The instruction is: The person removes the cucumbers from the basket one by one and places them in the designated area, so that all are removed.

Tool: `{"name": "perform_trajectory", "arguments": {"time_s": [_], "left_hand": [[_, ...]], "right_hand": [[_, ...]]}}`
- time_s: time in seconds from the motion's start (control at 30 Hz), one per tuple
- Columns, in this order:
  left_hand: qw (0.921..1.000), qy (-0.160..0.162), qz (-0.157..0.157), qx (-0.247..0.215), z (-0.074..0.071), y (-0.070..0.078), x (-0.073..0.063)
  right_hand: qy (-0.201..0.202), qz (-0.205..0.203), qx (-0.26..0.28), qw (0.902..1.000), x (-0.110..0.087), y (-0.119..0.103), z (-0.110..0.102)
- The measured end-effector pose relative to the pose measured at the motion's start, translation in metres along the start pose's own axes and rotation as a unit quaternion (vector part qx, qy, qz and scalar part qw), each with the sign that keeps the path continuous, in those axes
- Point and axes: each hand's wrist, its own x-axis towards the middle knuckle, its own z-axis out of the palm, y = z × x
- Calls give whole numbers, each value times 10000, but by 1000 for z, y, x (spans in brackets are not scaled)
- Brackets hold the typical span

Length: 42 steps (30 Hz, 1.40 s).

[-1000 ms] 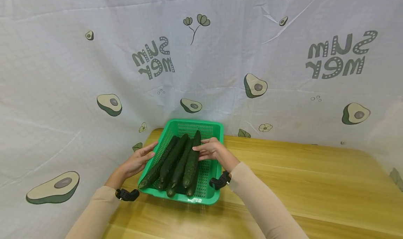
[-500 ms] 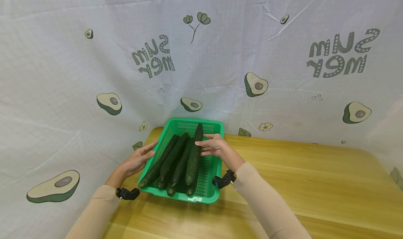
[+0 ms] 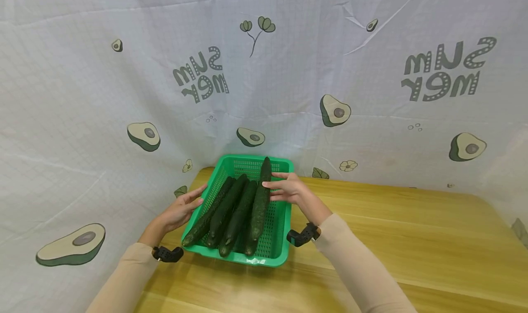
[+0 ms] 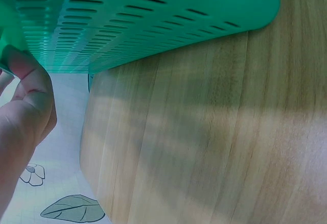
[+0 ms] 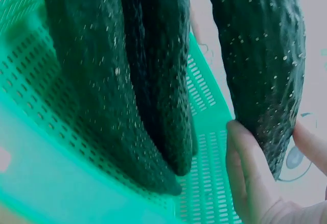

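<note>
A green plastic basket with slotted walls holds several long, dark green cucumbers lying side by side. My left hand holds the basket's left rim. In the left wrist view that hand has its fingers bent at the edge of the green wall. With thumb and fingers, my right hand grips one cucumber near its far end, raised above the others on the basket's right side. The right wrist view shows this bumpy cucumber between thumb and fingers, apart from the rest.
The basket stands on a wooden table, near its far left corner. Behind and to the left hangs a white cloth printed with avocados and lettering. Bare tabletop stretches to the right of the basket. Black bands sit on both wrists.
My right hand has lifted the gripped cucumber and shifted it right and toward the back, away from the others. The left hand stays at the rim and the basket keeps its place.
</note>
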Motion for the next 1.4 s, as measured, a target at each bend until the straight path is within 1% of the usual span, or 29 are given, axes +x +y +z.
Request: {"name": "perform_trajectory", "arguments": {"time_s": [0.3,0.77,0.93,1.03,1.27,1.4], "left_hand": [[10000,35,-28,31,0,-1,-2],[9999,100,42,-88,0,-2,0],[9998,126,4,-135,0,-3,-1],[9998,125,-38,-132,1,-3,-1],[9998,141,-11,-129,-1,-4,0],[9998,136,-73,-116,0,-4,-1]], "right_hand": [[-168,-120,-32,9998,-6,-2,-16],[-378,-543,-29,9978,-28,-2,-51],[-452,-641,-32,9969,-35,1,-65],[-401,-649,-34,9971,-38,4,-73],[-429,-688,-225,9964,-42,12,-93],[-345,-666,-190,9970,-45,20,-102]]}}
